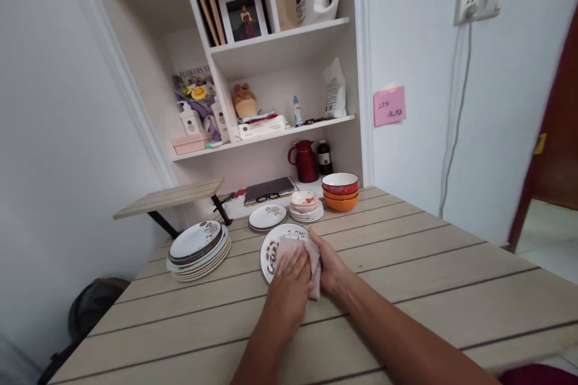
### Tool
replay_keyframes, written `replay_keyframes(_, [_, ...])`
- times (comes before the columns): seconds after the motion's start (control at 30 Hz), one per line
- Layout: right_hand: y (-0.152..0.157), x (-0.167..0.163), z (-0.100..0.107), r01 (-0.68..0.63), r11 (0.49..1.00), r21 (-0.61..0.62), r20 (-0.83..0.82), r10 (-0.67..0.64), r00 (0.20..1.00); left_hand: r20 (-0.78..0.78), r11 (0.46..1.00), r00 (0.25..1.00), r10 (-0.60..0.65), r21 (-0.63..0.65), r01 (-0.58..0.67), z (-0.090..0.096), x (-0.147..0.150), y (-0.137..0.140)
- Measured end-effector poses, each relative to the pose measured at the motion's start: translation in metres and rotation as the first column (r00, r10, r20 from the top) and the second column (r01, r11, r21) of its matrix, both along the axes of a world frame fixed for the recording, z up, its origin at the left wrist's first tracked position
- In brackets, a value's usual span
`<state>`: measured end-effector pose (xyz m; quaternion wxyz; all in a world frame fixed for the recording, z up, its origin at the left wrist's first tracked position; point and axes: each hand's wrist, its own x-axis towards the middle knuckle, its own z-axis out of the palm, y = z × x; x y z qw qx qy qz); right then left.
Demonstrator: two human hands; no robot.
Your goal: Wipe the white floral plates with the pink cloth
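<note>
A white plate (270, 245) with a brown floral pattern is held above the slatted table, facing me. My left hand (291, 286) presses a pale pink cloth (289, 245) onto the plate's face, its fingers laid over the fabric. At the right rim, my right hand (329, 261) grips the plate, thumb up along the edge and the rest of the fingers hidden behind. Part of the cloth hangs between the two hands and covers the plate's right side.
Stacked plates (198, 252) stand at left beside a small raised shelf (169, 197). Behind my hands are more plates (267, 216), small dishes (306, 207) and stacked bowls (341, 192). A red jug (304, 161) and a closed laptop (270, 190) sit by the shelving.
</note>
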<state>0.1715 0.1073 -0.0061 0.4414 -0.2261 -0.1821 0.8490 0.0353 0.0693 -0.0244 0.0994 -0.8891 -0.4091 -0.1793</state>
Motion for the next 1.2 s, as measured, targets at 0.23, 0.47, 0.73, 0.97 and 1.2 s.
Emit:
replay_keyframes(0.23, [-0.008,-0.013,0.001,-0.021,0.998,0.063,0.034,0.019,0.999,0.105,0.983,0.978,0.179,0.023,-0.183,0.005,-0.004,-0.001])
replay_keyframes(0.47, [-0.014,-0.018,0.005,0.088,0.992,0.090,0.120,-0.098,0.988,0.254,0.903,0.867,0.429,-0.128,-0.410,-0.007,-0.017,0.012])
replay_keyframes(0.73, [-0.014,-0.019,0.004,0.129,0.989,0.073,0.155,-0.139,0.978,0.258,0.917,0.885,0.388,-0.203,-0.343,-0.012,-0.021,0.015])
replay_keyframes(0.97, [-0.010,-0.013,0.002,-0.049,0.999,-0.004,0.090,0.049,0.995,0.104,0.975,0.994,0.016,-0.220,0.008,-0.004,-0.006,-0.003])
replay_keyframes(1.2, [-0.002,-0.017,-0.004,0.101,0.994,0.030,0.018,-0.102,0.995,0.283,0.928,0.900,0.332,-0.268,-0.258,-0.010,-0.011,0.015])
